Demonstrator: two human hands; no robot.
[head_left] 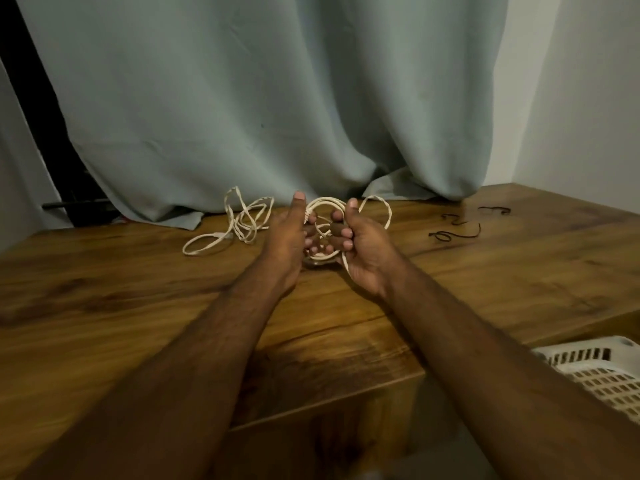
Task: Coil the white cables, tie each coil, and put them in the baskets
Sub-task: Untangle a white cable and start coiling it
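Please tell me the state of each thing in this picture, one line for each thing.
held cable: partly coiled, gripped by both hands
left hand: holds the coil
right hand: holds the coil
loose cable: uncoiled, lying on the table
dark ties: lying unused on the table
basket: contents not visible

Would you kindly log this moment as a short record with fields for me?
surface: wooden table
in hand: white cable coil, held above the table
left hand: grips the coil's left side
right hand: grips its right side
waiting: loose white cable, left of the hands
ties: dark cords, on the table at right
basket: white, beside the table
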